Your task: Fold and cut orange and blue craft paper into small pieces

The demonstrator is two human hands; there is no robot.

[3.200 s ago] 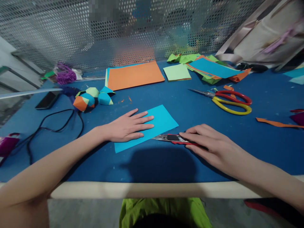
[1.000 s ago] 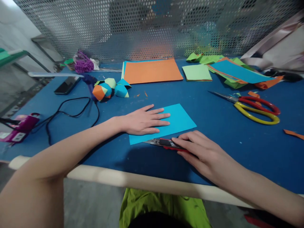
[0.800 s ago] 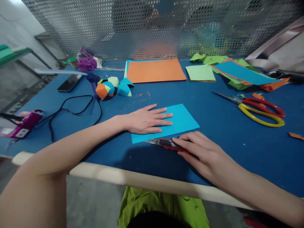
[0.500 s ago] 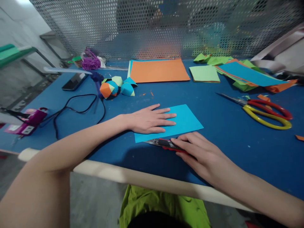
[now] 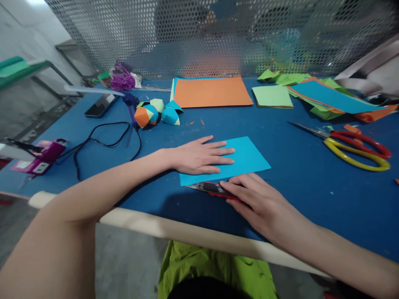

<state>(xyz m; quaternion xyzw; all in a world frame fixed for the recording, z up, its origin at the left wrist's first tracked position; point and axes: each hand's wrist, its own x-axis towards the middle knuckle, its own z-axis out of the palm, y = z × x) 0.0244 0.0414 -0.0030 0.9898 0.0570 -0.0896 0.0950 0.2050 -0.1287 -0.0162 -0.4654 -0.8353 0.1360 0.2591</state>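
A sheet of blue paper (image 5: 249, 155) lies on the table in front of me. My left hand (image 5: 201, 157) rests flat on it with the fingers spread. Closed around a red and black utility knife (image 5: 213, 188), my right hand (image 5: 254, 195) is just below the paper's near edge. The knife lies low along that edge, its metal tip pointing left near the paper's lower left corner. Part of the handle is hidden under my fingers.
Red and yellow scissors (image 5: 355, 145) lie at right. Behind are orange sheets (image 5: 212, 92), a light green paper stack (image 5: 272, 96) and blue paper strips (image 5: 330, 95). Folded paper shapes (image 5: 148, 114), a glue gun (image 5: 131, 108), its cord and a phone (image 5: 101, 104) are at left.
My right hand and the utility knife have slid a little left along the paper's near edge. My left hand stays in place on the paper. The whole view has shifted slightly.
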